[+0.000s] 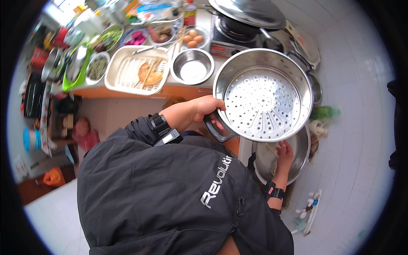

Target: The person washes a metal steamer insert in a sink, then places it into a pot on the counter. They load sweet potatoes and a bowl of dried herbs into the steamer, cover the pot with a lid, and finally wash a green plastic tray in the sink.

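A round metal steamer pot insert with a perforated bottom (263,100) is tilted up before me, its inside facing the camera. My left hand (207,110) grips its rim beside the black side handle, thumb over the edge. Below the insert's lower rim is my right hand (284,151), fingers raised and partly curled; whether they touch the insert cannot be told. Beneath that hand lies a large steel basin or pot (301,159), partly hidden by the insert and my forearm.
A gas stove (220,38) carries a dark pan with a steel lid (251,11). Along the counter stand a steel bowl (193,67), a cream basket (111,71) holding a browned flat food and chopsticks, a bowl of eggs (193,40) and several food bowls. A green bottle (322,112) is by the tiled wall.
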{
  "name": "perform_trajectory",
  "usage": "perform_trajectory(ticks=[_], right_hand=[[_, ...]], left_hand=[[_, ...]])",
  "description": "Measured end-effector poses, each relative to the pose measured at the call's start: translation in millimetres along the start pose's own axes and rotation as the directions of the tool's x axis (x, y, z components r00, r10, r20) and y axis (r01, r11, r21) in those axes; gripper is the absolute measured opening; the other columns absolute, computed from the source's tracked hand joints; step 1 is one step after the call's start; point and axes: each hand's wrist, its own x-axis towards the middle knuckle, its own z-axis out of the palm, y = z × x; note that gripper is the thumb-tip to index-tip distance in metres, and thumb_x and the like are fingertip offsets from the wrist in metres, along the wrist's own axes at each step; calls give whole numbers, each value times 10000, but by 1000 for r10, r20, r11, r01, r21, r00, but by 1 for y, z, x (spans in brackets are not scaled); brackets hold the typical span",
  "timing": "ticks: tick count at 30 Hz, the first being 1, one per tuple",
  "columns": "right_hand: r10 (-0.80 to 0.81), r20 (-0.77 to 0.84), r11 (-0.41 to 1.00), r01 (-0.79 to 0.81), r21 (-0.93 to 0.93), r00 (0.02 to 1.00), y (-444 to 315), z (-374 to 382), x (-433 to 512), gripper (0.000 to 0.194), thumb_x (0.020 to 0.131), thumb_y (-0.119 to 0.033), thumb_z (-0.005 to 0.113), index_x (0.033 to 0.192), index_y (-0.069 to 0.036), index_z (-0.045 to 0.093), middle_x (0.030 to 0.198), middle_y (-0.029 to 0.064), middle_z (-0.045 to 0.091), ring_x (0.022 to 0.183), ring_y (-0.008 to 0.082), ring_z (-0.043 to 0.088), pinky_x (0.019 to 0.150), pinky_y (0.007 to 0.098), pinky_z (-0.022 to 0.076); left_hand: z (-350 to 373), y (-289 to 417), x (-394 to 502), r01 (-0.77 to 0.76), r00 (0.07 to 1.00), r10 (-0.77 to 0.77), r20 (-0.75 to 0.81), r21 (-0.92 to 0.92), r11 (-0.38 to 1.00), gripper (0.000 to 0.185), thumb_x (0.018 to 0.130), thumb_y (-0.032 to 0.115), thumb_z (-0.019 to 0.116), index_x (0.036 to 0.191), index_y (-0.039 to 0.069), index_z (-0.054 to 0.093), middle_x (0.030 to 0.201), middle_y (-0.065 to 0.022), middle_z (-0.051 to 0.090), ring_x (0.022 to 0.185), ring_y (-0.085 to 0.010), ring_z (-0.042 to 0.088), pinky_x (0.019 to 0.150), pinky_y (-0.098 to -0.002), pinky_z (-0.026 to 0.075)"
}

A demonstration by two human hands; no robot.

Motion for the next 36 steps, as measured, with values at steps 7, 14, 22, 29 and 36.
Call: perform_trajectory(ticks=[7,14,22,29,36], right_hand=[[-366,314,884,432,-177,876,-1,46,-8,291,973,-95,549,1204,77,591,1151,156,675,1057,218,634,920,328,476],[-390,423,921,338,195,818,9,94,-35,343,1001,-132,548,1282,64,555,1165,159,662,1035,200,642,898,330,524],[-470,517,875,454,168,715,-46,137,-53,330,1008,-140,542,1272,57,564,1168,138,668,1006,186,641,892,318,526],[-494,633,844,503,186,596,-87,249,-109,304,996,-113,559,1257,40,584,1144,129,674,1022,174,651,866,295,544],[-497,820,697,693,185,282,-147,426,-224,285,945,-81,613,1208,28,628,1067,131,719,940,169,690,836,288,549]], left_hand=[[-17,-82,-81,-72,983,61,-173,-58,996,330,904,147,490,1070,-101,631,929,-194,734,636,-286,730,427,-254,452],[-51,-162,-199,-266,887,168,-430,-179,947,311,859,174,548,1034,-62,647,912,-186,733,642,-286,729,460,-274,468],[-108,-224,-287,-561,656,153,-739,-342,754,299,877,196,533,991,-57,644,850,-207,725,640,-303,721,453,-290,461],[-238,-311,-356,-742,524,59,-850,-422,521,386,867,201,515,1150,-55,571,990,-212,709,732,-326,727,525,-310,519],[-375,-481,-447,-812,468,-219,-856,-515,274,308,784,170,539,987,-53,599,848,-178,682,642,-298,682,572,-373,570]])
